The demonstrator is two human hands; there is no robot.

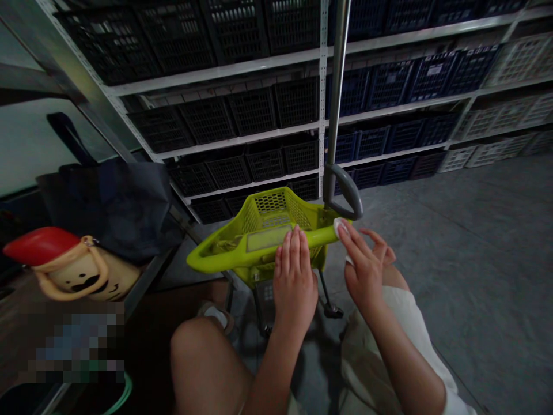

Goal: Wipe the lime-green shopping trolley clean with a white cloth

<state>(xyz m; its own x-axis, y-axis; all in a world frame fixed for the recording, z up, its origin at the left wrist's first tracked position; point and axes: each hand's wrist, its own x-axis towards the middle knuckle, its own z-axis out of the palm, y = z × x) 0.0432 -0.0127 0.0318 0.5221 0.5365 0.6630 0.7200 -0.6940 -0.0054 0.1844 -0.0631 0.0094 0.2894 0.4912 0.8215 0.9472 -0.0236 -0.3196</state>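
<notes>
A small lime-green shopping cart (216,262) stands in front of my knees, its handle bar towards me. My left hand (296,271) lies flat on the handle beside its pale label panel (268,237), fingers straight and together. Near the handle's right end, my right hand (363,259) presses a white wipe (339,226) against the green plastic. Part of the wipe is hidden under the fingers. A grey metal pole (339,86) with a grey loop (348,193) rises from the cart's right corner.
Shelving (259,63) with black, blue and white plastic crates runs along the back. On the left are a dark bag (112,202) and a beige tube-shaped item with a red cap (73,265) on a table. Grey floor (475,248) extends to the right.
</notes>
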